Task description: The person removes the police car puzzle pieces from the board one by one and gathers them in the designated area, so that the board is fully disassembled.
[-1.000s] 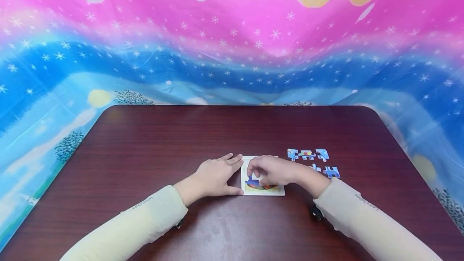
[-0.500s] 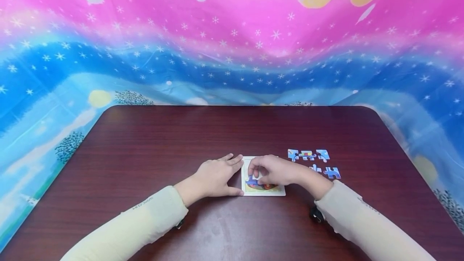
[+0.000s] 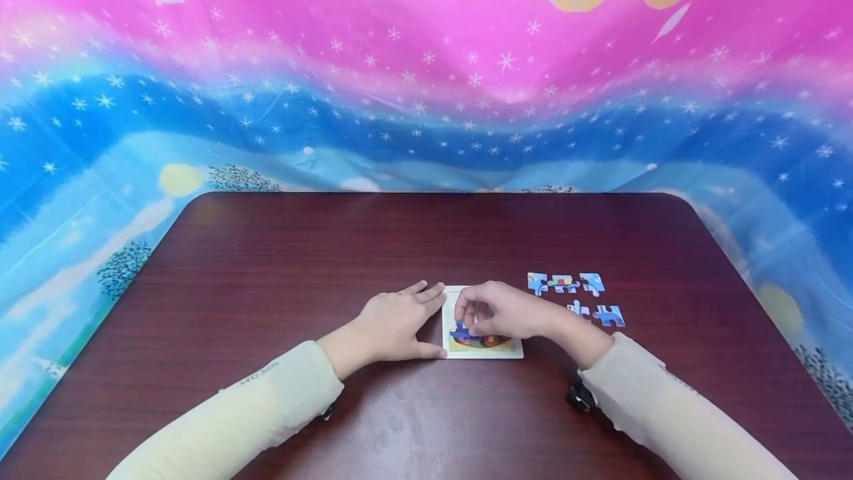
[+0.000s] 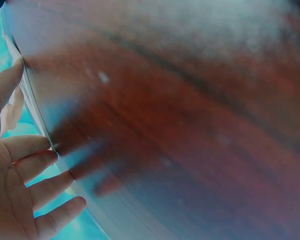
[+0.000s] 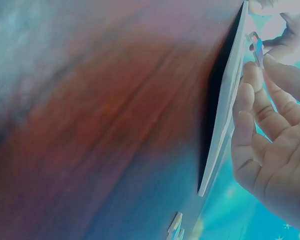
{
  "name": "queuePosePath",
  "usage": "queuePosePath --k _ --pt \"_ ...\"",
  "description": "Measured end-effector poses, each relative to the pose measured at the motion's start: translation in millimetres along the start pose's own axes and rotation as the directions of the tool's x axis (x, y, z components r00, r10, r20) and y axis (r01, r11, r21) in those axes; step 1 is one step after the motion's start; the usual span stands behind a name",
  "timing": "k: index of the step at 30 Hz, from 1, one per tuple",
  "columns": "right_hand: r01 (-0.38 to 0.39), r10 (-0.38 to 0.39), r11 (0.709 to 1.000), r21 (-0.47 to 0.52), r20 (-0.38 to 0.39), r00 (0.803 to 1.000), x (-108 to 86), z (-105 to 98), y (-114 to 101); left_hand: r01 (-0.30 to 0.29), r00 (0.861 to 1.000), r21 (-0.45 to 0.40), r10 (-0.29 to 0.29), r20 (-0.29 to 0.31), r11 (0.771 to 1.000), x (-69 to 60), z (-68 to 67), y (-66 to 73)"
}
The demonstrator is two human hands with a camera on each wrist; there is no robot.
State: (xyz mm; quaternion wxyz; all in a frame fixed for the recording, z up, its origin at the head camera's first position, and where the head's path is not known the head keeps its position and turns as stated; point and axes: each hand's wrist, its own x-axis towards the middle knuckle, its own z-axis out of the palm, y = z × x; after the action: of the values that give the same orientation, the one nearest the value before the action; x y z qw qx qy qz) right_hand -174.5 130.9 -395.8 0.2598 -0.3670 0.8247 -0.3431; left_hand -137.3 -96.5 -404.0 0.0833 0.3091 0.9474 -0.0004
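Note:
A white-framed puzzle board lies on the table between the two hands. Its lower part carries a picture in orange, yellow and green. The left hand rests at the board's left edge, fingers spread and straight, with thumb and fingertips touching the frame. Over the board, the right hand pinches a blue puzzle piece between thumb and finger. In the right wrist view that puzzle piece stands edge-on above the board's surface. The right hand hides much of the board's upper right.
Several loose puzzle pieces lie in two rows right of the board, partly behind the right forearm. The dark wooden table has rounded far corners. A colourful patterned cloth hangs behind and beside it.
The right hand has shifted slightly over the board, still pinching the blue piece, whose tilt looks a little different. The left hand stays at the frame.

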Motion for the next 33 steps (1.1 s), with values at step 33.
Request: queuePosePath --k 33 --pt "0.032 -0.03 0.999 0.036 -0.062 0.998 -14.6 -10 -1 0.015 1.0 -0.018 -0.015 0.014 1.0 0.0 -0.3 1.6"
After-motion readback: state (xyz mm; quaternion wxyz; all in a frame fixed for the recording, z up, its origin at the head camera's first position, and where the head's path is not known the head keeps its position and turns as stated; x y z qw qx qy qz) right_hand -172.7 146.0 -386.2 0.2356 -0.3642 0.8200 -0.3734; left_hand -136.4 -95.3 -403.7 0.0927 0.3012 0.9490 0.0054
